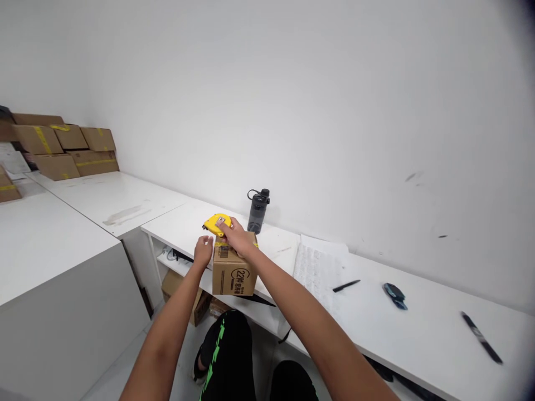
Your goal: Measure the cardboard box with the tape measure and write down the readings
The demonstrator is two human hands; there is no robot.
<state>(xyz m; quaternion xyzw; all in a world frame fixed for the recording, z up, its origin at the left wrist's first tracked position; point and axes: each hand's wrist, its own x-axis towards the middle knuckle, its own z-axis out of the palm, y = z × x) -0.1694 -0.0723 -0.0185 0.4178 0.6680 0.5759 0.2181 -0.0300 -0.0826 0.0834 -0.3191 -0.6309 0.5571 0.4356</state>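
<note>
My right hand (236,234) is closed around a yellow tape measure (218,223), its thumb across the near face. The tape measure is above the top of a cardboard box (234,273), its mouth pointing left; I see no blade drawn out. The box has dark printing and yellow tape on top, and it is by the front edge of the white counter. My left hand (203,250) is at the box's left side, below the mouth of the tape measure. Its fingers are curled in, and whatever they may hold is hidden.
A dark bottle (257,213) stands behind the box. Printed paper sheets (317,273), a black pen (346,285), a teal object (395,295) and a black marker (481,337) lie rightward. Cardboard boxes (94,161) are stacked far left; another carton (171,284) is below the counter.
</note>
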